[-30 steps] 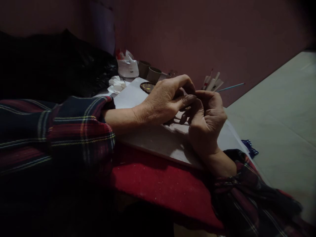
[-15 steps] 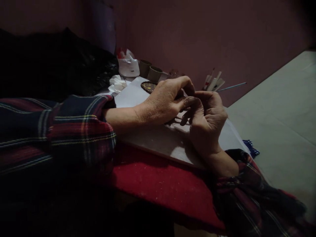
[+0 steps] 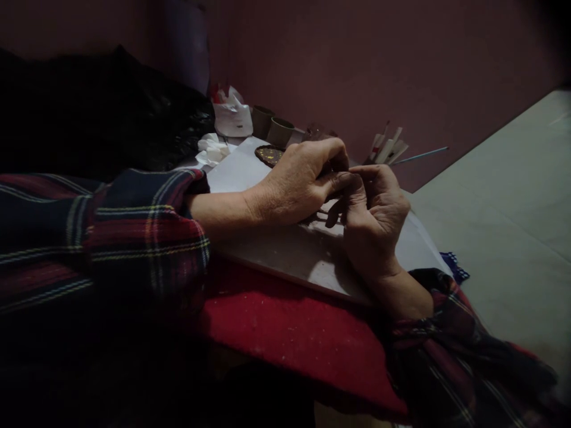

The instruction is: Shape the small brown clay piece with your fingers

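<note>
My left hand (image 3: 297, 185) reaches in from the left, its fingers curled and its thumb pressed toward the other hand. Its fingertips meet those of my right hand (image 3: 378, 223), which is bent inward with thumb and forefinger pinched together. Whatever lies between the fingers is hidden or too small to name. Both hands hover over a pale board (image 3: 267, 249) with a white sheet (image 3: 241, 163) on it. Beyond my left hand lies a dark round disc (image 3: 267, 156) with yellow specks, partly covered by that hand.
Two dark cups (image 3: 281, 132), a white container (image 3: 232, 119) and crumpled tissue (image 3: 212, 150) stand at the back. Brushes and flat sticks (image 3: 387, 148) rise near the wall. A black plastic bag (image 3: 169, 113) is at left; red cloth (image 3: 285, 333) covers the front edge.
</note>
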`<move>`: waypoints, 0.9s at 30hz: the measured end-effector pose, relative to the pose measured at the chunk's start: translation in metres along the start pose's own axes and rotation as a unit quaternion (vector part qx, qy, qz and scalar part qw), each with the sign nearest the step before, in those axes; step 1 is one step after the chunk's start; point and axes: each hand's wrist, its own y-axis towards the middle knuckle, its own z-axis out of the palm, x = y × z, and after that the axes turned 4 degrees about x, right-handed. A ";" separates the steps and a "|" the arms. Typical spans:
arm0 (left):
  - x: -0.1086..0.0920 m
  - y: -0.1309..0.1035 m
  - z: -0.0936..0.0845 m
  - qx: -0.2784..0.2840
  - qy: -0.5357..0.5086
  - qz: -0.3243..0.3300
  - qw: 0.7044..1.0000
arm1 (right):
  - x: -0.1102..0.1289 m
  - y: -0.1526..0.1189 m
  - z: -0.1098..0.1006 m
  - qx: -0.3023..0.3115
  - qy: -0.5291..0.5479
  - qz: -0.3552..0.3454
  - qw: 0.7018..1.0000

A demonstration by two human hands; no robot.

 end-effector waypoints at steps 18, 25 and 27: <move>0.008 0.001 0.003 -0.016 0.022 -0.017 0.999 | -0.002 0.002 0.000 0.013 -0.039 0.003 0.999; 0.008 0.001 0.003 -0.018 0.028 -0.010 0.999 | -0.001 0.002 0.000 0.010 -0.038 0.004 0.999; 0.007 0.001 0.003 -0.022 0.030 -0.009 0.999 | 0.000 0.002 0.000 0.008 -0.038 0.004 0.999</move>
